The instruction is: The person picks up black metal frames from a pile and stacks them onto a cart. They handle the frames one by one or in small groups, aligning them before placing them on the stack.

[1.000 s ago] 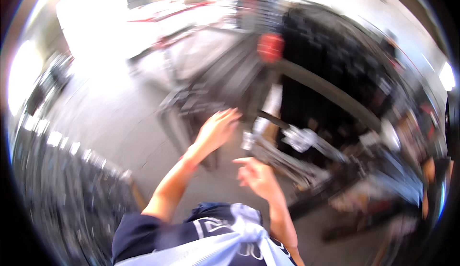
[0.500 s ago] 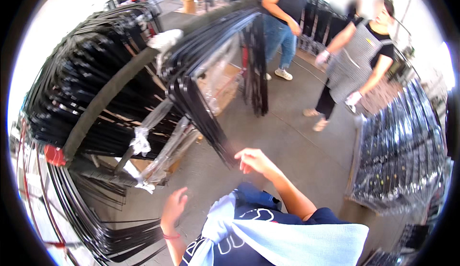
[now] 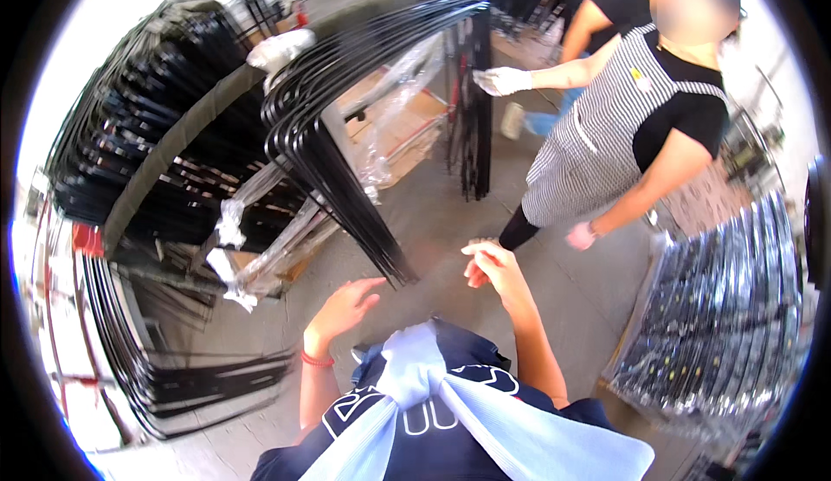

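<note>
In front of my body, my left hand (image 3: 344,309) is raised with its fingers stretched out and nothing in it. My right hand (image 3: 495,266) is also lifted, loosely bent at the fingers, thumb and forefinger extended, holding nothing that I can see. Ahead of both hands hangs a bundle of bent black metal tube frames (image 3: 351,200), draped over a padded rail (image 3: 394,3). The lower ends of the tubes come down between my hands, nearest to the left one, with a gap to both.
A co-worker in a striped apron (image 3: 589,135) stands close at right, one white-gloved hand (image 3: 504,81) by the hanging frames' far end. Behind is another person. Wrapped black tubes (image 3: 710,308) stand at right; a rack of black frames (image 3: 164,126) fills the left. More tubes (image 3: 208,381) jut out lower left.
The aproned co-worker has come nearer and reached toward the frames. My left hand has moved up and right, my right hand slightly right. The view has shifted.
</note>
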The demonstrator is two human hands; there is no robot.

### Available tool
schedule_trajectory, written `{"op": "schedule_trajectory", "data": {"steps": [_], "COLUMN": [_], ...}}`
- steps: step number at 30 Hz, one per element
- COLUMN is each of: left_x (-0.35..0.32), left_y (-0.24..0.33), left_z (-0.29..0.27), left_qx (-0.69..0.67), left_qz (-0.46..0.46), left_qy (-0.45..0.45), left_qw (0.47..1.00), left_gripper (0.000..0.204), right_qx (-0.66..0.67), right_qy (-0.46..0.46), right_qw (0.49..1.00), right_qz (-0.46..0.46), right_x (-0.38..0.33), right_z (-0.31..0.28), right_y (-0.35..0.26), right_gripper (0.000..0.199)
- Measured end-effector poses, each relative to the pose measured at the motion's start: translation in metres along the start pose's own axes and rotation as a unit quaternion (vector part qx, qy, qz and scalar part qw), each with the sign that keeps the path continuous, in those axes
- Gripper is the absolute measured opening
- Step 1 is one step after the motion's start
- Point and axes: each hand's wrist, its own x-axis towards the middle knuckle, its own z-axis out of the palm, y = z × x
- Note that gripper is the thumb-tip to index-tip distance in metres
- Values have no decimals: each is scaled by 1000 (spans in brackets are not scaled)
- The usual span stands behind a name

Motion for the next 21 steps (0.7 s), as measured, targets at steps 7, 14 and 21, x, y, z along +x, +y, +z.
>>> {"op": "schedule_trajectory", "data": {"steps": [7,14,21], "left_x": [-24,-39,-71], "left_y": [-6,3,-5], "left_z": [5,40,26], "left_qx": [21,6,19], "left_qz": [-188,-202,-251], "left_qy": [114,125,150], "left_qw": [975,971,956], "left_gripper": [34,37,35], "right_qx": [-13,-37,-44], "right_qy": [-69,-200,-280], "right_qw": [997,977,957], "right_qz": [37,69,58], "right_x": [19,39,54], "right_z": [-34,-18,27], "right_y": [8,11,8], "right_gripper": [22,23,21]}}
